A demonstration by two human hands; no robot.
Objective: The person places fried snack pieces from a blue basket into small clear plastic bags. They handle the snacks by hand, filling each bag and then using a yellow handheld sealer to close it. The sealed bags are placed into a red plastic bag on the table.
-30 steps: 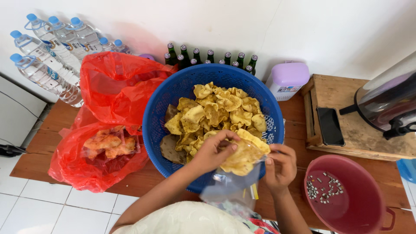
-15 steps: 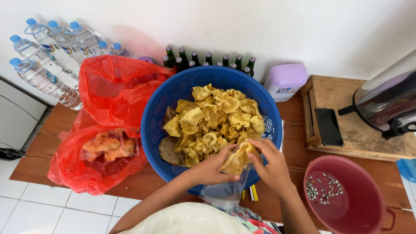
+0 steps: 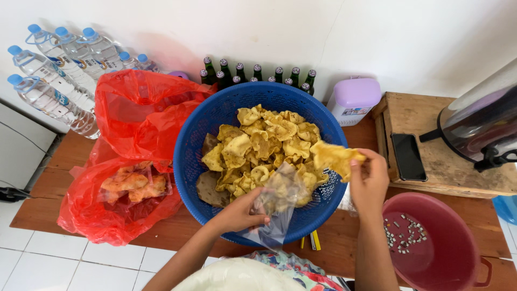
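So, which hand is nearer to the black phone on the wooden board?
Right. The right hand holds a cracker beside the black phone; the left hand holds a clear bag over the blue basket.

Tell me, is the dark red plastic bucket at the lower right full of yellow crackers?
No, the dark red plastic bucket holds only a scatter of small pale bits on its bottom, while the yellow crackers lie in the blue plastic basket.
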